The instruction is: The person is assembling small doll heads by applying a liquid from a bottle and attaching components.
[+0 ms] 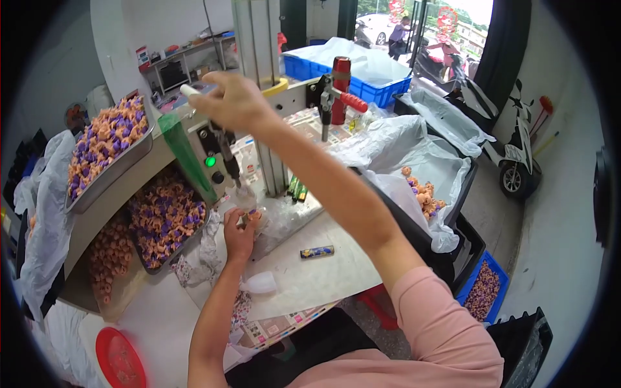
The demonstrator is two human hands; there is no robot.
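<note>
My right hand (236,100) is raised at the bench fixture, its fingers closed round a lever handle whose white end (189,91) sticks out past them. Beneath it, a metal clamp with a plunger (231,165) points down toward the worktop. Just below the plunger tip, my left hand (239,234) pinches a small orange-and-purple plastic figure part (254,216); its exact shape is partly covered by the fingers. A dark patterned cylinder (317,252) lies on the white sheet to the right, and a clear plastic cup-like piece (261,282) sits nearer me.
Trays of orange-and-purple parts (107,149) (165,223) stand at left, with round orange pieces (111,255) beside them. A second clamp has a red handle (354,101). On the right is a lined black crate (453,187). A red basin (119,359) stands front left.
</note>
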